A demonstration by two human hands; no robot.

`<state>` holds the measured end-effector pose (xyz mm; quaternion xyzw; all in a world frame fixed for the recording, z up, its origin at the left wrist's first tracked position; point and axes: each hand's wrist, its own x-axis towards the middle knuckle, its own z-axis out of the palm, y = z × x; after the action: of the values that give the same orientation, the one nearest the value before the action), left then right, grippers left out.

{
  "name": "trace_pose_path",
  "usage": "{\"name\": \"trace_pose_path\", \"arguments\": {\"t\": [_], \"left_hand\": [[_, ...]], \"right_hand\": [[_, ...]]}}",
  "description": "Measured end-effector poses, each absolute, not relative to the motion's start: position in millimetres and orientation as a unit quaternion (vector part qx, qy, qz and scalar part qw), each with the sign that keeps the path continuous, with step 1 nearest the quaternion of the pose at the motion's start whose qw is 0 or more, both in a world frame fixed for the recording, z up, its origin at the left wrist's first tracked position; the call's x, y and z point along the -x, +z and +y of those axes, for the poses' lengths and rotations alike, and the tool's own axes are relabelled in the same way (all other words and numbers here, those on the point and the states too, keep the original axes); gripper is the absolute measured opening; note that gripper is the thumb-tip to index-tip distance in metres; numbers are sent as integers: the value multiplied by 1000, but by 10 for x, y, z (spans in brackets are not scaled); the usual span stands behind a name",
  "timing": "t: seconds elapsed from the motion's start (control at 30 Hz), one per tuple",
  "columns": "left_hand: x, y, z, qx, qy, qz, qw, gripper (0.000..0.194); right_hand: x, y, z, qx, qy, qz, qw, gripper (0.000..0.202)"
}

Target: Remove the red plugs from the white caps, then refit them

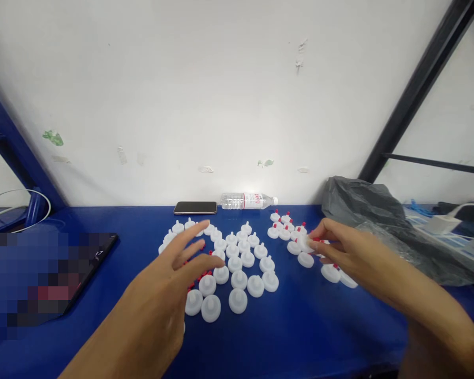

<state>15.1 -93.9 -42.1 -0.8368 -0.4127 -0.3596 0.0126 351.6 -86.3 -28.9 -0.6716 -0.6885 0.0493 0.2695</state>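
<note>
Many white round caps with short nozzles [239, 279] stand on the blue table [284, 337], left of its middle. Small red tips [204, 275] lie among them, partly hidden behind my left hand [161, 284]. That hand hovers over the left side of the caps, its fingers apart and nothing between them. At the right, my right hand [339, 245] pinches a white cap [305, 243] at the edge of a second group. Caps in that group carry red tips, such as the red-tipped cap [286, 217]. Part of this group is hidden under my right hand.
A phone [195, 208] and a clear bottle [248, 200] lie along the wall. Grey plastic bags [359, 205] and a power strip [450, 231] are at the right. A dark flat object [97, 263], partly pixelated, lies at the left, near a white cable [43, 196].
</note>
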Motion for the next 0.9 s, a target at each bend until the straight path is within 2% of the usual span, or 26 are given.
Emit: {"name": "trace_pose_path", "arguments": {"t": [0.17, 0.27, 0.47, 0.77, 0.9], "left_hand": [[-234, -300, -940, 760, -492, -404, 134, 47], [-188, -317, -992, 740, -515, -413, 128, 41], [-52, -353, -1037, 766, -506, -374, 131, 30], [-243, -342, -1129, 814, -385, -401, 166, 38], [-291, -412, -1035, 835, -392, -377, 85, 35]], "right_hand": [[-3395, -236, -884, 686, 104, -672, 260, 27], [-3362, -234, -883, 688, 110, -671, 255, 27], [-3352, -237, -919, 708, 113, -655, 240, 26], [-3126, -272, -906, 640, 71, -716, 269, 18], [-2953, -287, -893, 591, 95, -755, 269, 17]]}}
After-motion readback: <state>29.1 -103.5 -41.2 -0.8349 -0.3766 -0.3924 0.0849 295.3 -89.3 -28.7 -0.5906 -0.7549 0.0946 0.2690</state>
